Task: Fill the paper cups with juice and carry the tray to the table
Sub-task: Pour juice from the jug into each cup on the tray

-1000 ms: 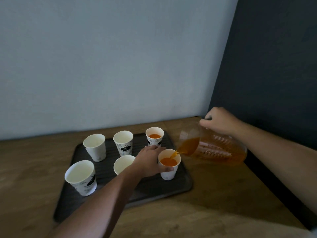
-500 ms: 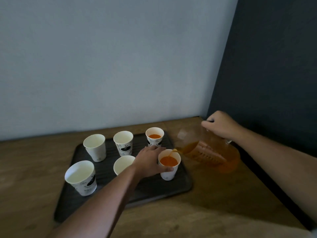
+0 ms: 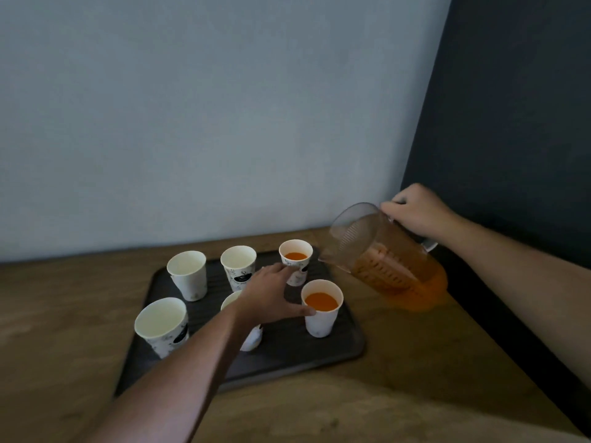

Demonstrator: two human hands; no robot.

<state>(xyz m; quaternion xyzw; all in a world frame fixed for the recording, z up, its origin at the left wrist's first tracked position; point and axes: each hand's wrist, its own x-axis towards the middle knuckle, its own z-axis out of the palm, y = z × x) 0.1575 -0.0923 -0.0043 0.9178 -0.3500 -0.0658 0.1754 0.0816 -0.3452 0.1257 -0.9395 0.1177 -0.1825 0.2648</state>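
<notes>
Pitcher (image 3: 388, 262) has tipped back since a second ago; stream stopped. Right hand (image 3: 415, 212) grasps its handle. Tray (image 3: 348, 343) on the counter: two right cups filled, four empty. Left hand (image 3: 268, 298), fingers spread, steadies near-right cup (image 3: 321, 310). Next: near-middle cup (image 3: 252, 342), under the forearm. Wall close right; open counter near.

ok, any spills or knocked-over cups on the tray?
Nothing stands out. All six cups stand upright on the tray; no juice shows on it or on the counter. The right hand holds the pitcher tilted, not pouring.
</notes>
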